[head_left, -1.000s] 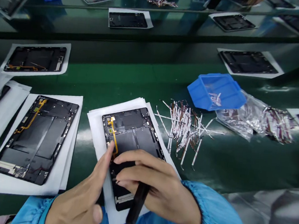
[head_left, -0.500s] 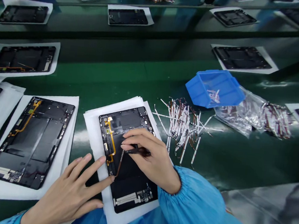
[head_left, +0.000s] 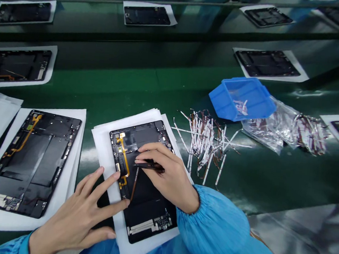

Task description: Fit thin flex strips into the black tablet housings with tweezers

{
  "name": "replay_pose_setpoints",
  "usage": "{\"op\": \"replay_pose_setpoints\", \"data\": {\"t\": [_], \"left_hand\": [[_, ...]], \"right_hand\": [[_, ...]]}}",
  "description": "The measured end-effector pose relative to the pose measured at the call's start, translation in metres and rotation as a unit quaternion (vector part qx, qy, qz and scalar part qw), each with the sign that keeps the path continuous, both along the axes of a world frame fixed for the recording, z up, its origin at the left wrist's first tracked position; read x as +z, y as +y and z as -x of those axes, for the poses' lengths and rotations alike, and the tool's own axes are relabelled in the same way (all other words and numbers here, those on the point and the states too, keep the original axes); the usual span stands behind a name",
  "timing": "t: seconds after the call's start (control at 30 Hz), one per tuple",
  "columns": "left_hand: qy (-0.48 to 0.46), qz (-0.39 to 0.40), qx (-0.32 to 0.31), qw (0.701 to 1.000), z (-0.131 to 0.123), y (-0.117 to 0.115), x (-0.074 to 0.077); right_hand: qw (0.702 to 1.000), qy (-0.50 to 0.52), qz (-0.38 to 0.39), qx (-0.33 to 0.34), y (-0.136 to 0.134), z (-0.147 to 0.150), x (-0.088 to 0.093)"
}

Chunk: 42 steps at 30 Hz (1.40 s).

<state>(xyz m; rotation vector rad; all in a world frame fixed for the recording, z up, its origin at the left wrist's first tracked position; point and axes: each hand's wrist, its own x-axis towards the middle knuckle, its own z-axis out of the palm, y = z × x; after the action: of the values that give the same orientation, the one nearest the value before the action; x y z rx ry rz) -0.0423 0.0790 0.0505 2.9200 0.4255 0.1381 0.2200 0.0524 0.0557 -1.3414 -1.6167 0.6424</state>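
Note:
A black tablet back housing (head_left: 150, 201) lies tilted on white sheets in front of me. An orange flex cable (head_left: 126, 157) runs along its left side. My left hand (head_left: 80, 210) is spread out, with fingertips on the housing's left edge. One of its fingers touches the lower end of a thin brown-and-white flex strip (head_left: 134, 185). In my right hand (head_left: 170, 177) are dark tweezers (head_left: 150, 165), pinched between thumb and fingers. Their tips are at the strip's upper end; whether they grip it I cannot tell.
A pile of loose flex strips (head_left: 204, 140) lies right of the housing. Behind it stand a blue bin (head_left: 241, 98) and a clear bag of strips (head_left: 267, 132). Another housing (head_left: 30, 169) rests on paper at left. More housings sit on paper farther back.
The tweezers have turned more level, their tips slightly left and up by the strip's top. My left hand keeps its place on the housing. Housings in the row behind have shifted left.

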Motion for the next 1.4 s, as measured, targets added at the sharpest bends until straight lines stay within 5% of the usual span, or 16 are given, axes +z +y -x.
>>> {"op": "replay_pose_setpoints", "data": {"t": [1.1,1.4], "left_hand": [[0.019,0.164,0.002,0.986,-0.002,0.008,-0.001],[0.001,0.122,0.023,0.992,-0.007,-0.003,-0.002]], "right_hand": [[0.997,0.007,0.072,-0.011,0.01,-0.004,-0.016],[0.997,-0.003,0.08,-0.012,0.01,-0.004,-0.016]]}}
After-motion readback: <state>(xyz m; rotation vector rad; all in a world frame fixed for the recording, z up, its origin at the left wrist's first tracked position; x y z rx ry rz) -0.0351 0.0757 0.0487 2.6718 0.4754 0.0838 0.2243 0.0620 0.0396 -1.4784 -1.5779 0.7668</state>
